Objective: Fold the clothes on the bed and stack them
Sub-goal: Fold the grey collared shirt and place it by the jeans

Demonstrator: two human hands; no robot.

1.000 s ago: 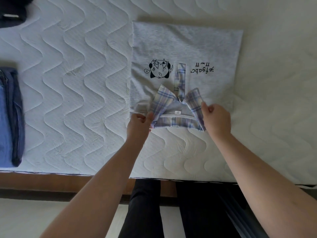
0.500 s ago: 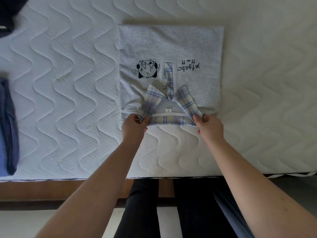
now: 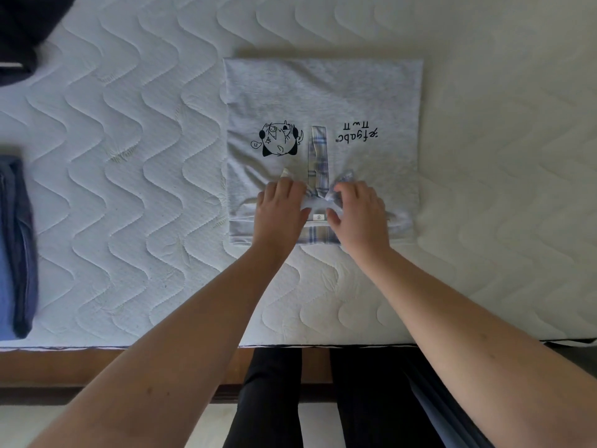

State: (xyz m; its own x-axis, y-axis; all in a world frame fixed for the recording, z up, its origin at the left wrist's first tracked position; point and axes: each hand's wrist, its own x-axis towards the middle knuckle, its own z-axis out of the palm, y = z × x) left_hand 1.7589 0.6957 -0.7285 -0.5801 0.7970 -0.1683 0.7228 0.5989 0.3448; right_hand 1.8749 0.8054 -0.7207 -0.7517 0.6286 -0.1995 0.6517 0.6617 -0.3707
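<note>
Left hand (image 3: 280,211) and right hand (image 3: 359,214) are pressing, fingers curled on fabric, the plaid collar (image 3: 318,185) of a folded grey polo shirt (image 3: 323,95) lying on the quilted mattress (image 3: 129,189), tidying before stacking beside the folded blue garments (image 3: 14,247).

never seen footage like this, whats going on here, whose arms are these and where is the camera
There is no machine here. A person wears a camera on their head, so you look down along their own two bare arms, with their dark trousers at the bottom edge.

They stand at a bed with a quilted white mattress. On it lies a folded grey shirt with a cartoon print and a plaid collar. The left hand and right hand both rest on the collar; the right hand's fingers look curled into the plaid cloth, while the left hand's grip is hard to tell.

At the left edge sits a stack of folded blue clothes, and a dark garment lies in the far left corner.
</note>
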